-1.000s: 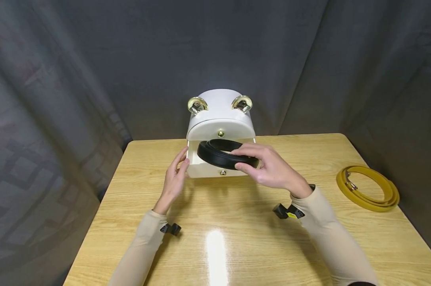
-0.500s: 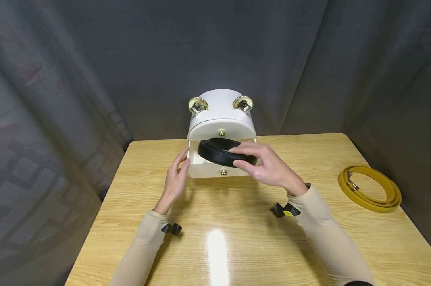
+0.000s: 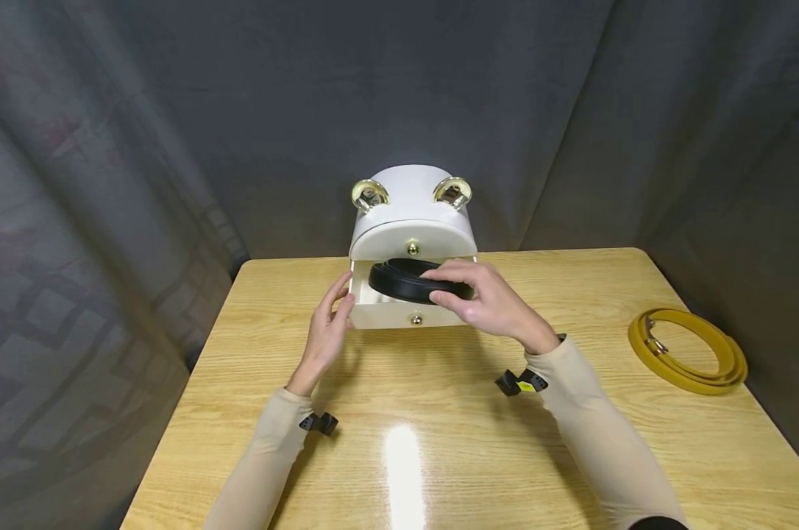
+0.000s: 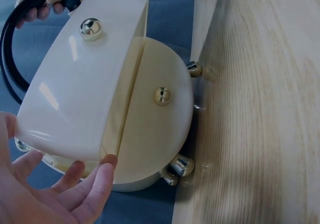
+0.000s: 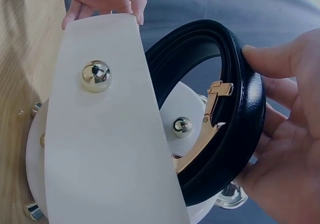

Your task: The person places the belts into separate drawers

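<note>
Right wrist: black belt [image 5: 246, 114] partly behind pulled-out drawer front [image 5: 110, 134].

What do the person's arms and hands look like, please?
The left hand and right hand are bare. The left sleeve and right sleeve are long, beige and close-fitting. The left camera and right camera at the wrists are black; the right one shows a yellow mark.

- Left arm [image 3: 257, 456] was sleeved, stretched forward from lower left, angled inward.
- Left wrist [image 3: 300, 381] was bare, about in line with that arm.
- Left grip [image 3: 325, 331] had left fingers [image 4: 95, 189] spread, mostly extended, left thumb [image 3: 343, 308] apart from them.
- Right arm [image 3: 591, 427] was sleeved, slanted in from lower right.
- Right grip [image 3: 482, 294] was pinched, right thumb [image 5: 270, 61] on the near side, opposite bent right fingers [image 3: 459, 271].
</note>
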Demonstrator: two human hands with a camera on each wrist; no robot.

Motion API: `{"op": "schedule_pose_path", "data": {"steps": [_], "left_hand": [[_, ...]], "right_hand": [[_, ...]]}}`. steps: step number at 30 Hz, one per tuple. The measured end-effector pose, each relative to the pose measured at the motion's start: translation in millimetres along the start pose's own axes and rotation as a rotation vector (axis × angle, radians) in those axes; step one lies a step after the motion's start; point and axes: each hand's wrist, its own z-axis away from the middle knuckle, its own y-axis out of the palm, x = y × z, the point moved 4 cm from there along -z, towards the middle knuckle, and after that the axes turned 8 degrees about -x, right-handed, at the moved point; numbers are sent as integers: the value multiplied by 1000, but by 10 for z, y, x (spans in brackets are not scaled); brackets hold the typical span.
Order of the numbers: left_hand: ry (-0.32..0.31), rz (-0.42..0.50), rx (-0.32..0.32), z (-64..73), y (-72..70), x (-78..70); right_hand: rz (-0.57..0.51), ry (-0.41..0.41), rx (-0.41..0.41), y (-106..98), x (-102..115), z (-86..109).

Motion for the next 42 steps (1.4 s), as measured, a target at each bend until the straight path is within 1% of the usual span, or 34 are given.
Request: {"op": "schedule_pose_path", "data": {"steps": [18, 28, 33, 42], "left_hand": [[-1, 6, 6, 7, -4, -2], [0, 5, 19, 3, -3, 1], [3, 4, 21, 1, -6, -6], [2, 6, 26, 4, -5, 1]], "right_hand": [[-2, 38, -25, 103, -112, -52], [27, 68, -29, 139, -188, -75], [47, 68, -32, 168, -214, -93], [70, 94, -16, 233, -284, -126]]}}
